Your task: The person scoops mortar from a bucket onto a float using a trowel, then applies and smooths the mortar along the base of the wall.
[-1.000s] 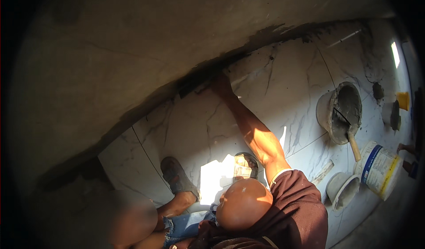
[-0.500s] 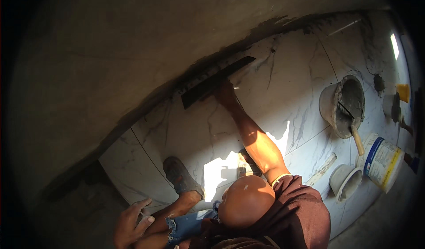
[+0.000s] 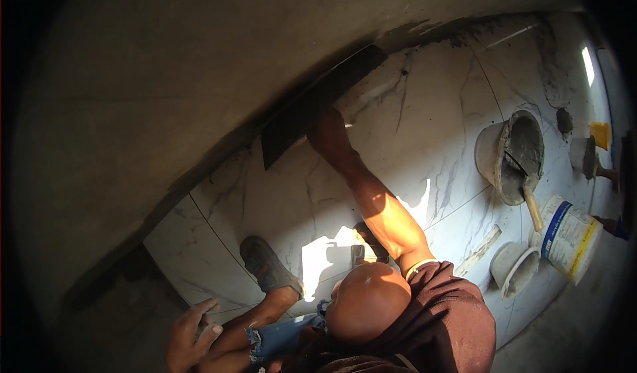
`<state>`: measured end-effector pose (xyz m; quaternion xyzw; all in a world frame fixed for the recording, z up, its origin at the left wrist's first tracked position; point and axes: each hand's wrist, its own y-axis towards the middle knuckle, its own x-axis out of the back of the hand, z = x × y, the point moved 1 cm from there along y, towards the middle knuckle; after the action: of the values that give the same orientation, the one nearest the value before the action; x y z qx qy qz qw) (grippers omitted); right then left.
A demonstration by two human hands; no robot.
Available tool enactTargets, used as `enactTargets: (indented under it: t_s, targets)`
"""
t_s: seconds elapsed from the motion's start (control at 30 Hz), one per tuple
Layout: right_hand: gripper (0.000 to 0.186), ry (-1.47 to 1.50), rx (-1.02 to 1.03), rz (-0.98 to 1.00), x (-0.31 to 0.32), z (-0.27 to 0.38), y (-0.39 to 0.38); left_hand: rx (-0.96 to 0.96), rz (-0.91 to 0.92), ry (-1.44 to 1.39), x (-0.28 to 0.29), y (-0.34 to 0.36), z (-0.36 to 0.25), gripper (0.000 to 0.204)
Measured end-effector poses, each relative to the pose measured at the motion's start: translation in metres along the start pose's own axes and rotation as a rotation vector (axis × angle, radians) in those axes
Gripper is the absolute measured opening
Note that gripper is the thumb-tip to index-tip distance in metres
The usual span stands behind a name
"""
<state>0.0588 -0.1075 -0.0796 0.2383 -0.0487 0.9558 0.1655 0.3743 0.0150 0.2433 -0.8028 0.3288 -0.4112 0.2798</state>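
Shadowed right grip (image 3: pixel 328 134) seemingly clasps flat, dark blade (image 3: pixel 322 101); left grip (image 3: pixel 191 338) slack, released, near frayed denim (image 3: pixel 285 338).

The tiled floor (image 3: pixel 431 144) is white with grey veining. Toward its right end stands a round tub (image 3: pixel 489 154), coated inside with grey residue. A tool with a pale handle (image 3: pixel 534 214) rests in the tub, the handle projecting over the rim. Nearer the floor's lower right edge are a narrow pale strip (image 3: pixel 479 249), a small pale bowl (image 3: pixel 505 263) and a white pail (image 3: pixel 567 243) with blue and yellow bands. A yellow object (image 3: pixel 600 135), kind unclear, sits near the right edge.
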Motion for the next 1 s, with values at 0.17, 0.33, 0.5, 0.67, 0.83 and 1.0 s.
enactTargets:
  t_s: [0.17, 0.33, 0.5, 0.67, 0.83, 1.0]
  targets:
    - [0.034, 0.006, 0.008, -0.026, 0.006, -0.030, -0.011, -0.055, 0.052, 0.103, 0.003, 0.005, -0.012, 0.047]
    - [0.056, 0.003, 0.066, 0.004, 0.033, -0.076, 0.028, -0.013, 0.028, 0.025, 0.002, 0.001, 0.000, 0.047]
    - [0.078, -0.230, 0.279, 0.021, 0.047, -0.046, 0.055, -0.068, 0.031, 0.114, 0.005, -0.003, -0.001, 0.046]
    - [0.042, -0.076, -0.003, 0.008, 0.016, -0.031, 0.018, 0.049, 0.032, -0.013, 0.004, 0.002, -0.002, 0.046]
    - [0.027, 0.013, 0.221, -0.093, -0.011, -0.014, -0.021, -0.020, 0.064, 0.014, 0.009, 0.005, -0.006, 0.047]
    - [0.033, 0.139, -0.012, 0.073, -0.043, -0.051, -0.016, 0.015, 0.040, -0.002, 0.004, 0.005, -0.006, 0.049]
